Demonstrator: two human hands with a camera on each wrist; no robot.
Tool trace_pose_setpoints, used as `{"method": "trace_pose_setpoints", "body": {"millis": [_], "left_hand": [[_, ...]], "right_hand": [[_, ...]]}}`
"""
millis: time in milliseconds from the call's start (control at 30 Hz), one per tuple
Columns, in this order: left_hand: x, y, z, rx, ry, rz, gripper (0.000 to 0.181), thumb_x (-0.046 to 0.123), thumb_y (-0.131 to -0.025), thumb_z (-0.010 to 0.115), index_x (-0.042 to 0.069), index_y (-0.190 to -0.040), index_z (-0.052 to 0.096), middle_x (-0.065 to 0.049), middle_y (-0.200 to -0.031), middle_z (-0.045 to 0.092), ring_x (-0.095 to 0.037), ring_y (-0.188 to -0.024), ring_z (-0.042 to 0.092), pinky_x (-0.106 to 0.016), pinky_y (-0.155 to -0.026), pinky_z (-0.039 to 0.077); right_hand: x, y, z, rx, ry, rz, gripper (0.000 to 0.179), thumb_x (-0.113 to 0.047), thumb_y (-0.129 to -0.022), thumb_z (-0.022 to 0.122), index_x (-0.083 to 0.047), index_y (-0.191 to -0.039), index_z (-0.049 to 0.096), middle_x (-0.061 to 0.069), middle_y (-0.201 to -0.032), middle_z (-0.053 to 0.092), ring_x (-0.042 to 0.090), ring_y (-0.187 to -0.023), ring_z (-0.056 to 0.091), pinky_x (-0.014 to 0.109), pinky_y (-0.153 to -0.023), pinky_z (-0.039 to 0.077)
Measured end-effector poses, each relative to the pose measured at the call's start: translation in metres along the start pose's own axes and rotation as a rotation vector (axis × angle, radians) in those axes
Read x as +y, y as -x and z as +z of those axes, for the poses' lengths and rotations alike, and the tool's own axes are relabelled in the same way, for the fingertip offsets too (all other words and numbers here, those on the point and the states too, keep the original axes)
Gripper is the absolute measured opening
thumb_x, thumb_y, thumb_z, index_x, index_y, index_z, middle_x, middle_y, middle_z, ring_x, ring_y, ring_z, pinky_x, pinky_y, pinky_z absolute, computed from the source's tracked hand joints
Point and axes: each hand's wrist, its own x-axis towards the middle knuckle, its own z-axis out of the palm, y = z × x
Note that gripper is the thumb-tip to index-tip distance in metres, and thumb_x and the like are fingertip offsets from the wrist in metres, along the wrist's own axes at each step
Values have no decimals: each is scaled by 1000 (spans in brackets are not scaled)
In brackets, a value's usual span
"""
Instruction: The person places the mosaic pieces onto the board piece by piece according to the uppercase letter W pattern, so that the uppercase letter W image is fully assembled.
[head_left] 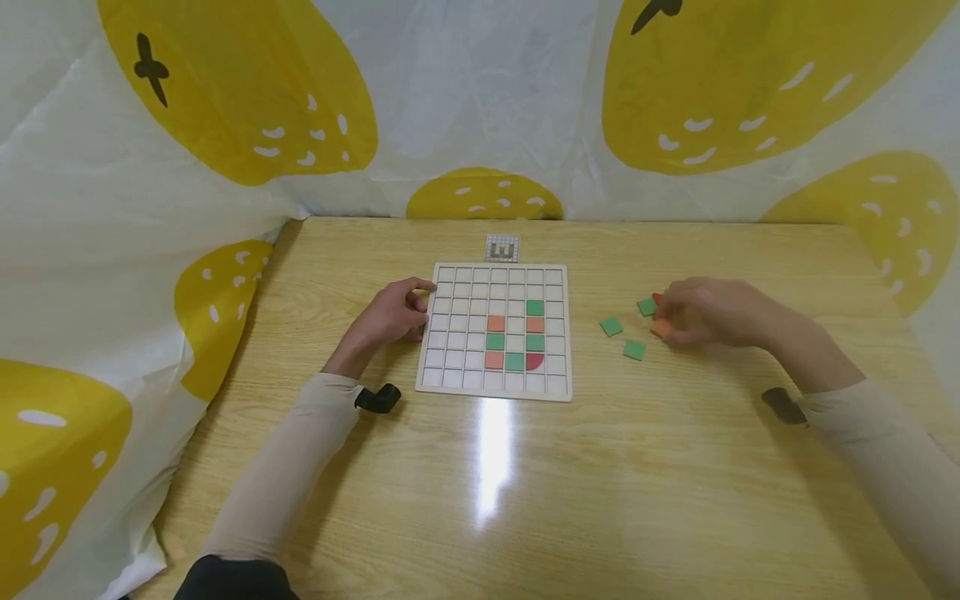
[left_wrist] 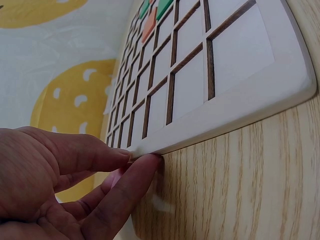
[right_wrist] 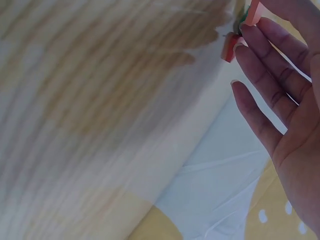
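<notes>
A white grid board [head_left: 450, 377] lies on the table with several green, orange and red tiles in its cells, among them a round-cornered red tile [head_left: 534, 362]. My left hand [head_left: 393, 312] is at the board's left edge; its thumb and index fingertips pinch the rim [left_wrist: 195, 125]. Off to the right of the board, my right hand [head_left: 708, 312] pinches an orange tile [right_wrist: 254, 12] between thumb and fingertips. A red tile [right_wrist: 229, 47] lies close to those fingers, partly hidden in the head view. Beside them are loose green tiles [head_left: 633, 349].
A small pattern card [head_left: 502, 247] lies just behind the board. The wooden table [head_left: 600, 483] meets a hanging cloth [head_left: 487, 100] with yellow fruit prints at the back and left. Light reflects off the table in front of the board.
</notes>
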Motion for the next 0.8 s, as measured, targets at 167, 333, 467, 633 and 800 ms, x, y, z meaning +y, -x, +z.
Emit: {"method": "trace_pose_setpoints", "body": {"millis": [167, 333, 467, 633, 800], "left_hand": [[-1, 0, 0, 0, -1, 9, 52, -2, -98, 61, 13, -146, 50, -15, -105, 53, -26, -82, 56, -32, -66, 58], [0, 1, 0, -2, 4, 15, 52, -2, -97, 61, 13, -146, 50, -15, -105, 52, -26, -83, 56, -32, -66, 58], [0, 2, 0, -5, 3, 16, 52, -3, -98, 61, 12, -146, 50, -15, -105, 52, -26, -83, 56, -32, -67, 58], [0, 0, 0, -2, -4, 16, 52, -2, -98, 61, 13, -146, 50, -15, -105, 52, -26, -84, 56, -32, -67, 59], [-2, -1, 0, -2, -1, 19, 52, -2, -97, 61, 13, -145, 51, -15, -104, 52, -26, -84, 56, -32, -67, 59]], "right_hand": [[-5, -7, -7, -4, -10, 23, 15, -21, -82, 82, -28, -89, 70, -17, -87, 67, 8, -84, 66, 36, -68, 56], [-12, -16, -15, -48, -40, 36, 14, -21, -86, 79, -31, -91, 70, -19, -85, 66, 7, -83, 65, 35, -70, 54], [-17, -26, -18, -57, -52, 5, 15, -20, -87, 79, -32, -90, 69, -14, -79, 61, 9, -75, 59, 28, -63, 48], [-23, -37, -22, -84, -46, -3, 17, -18, -86, 79, -30, -94, 69, -11, -79, 60, 9, -74, 55, 27, -62, 45], [-30, -49, -23, -90, -66, -10, 14, -21, -87, 79, -28, -96, 71, -13, -91, 67, 10, -85, 63, 31, -72, 52]]}}
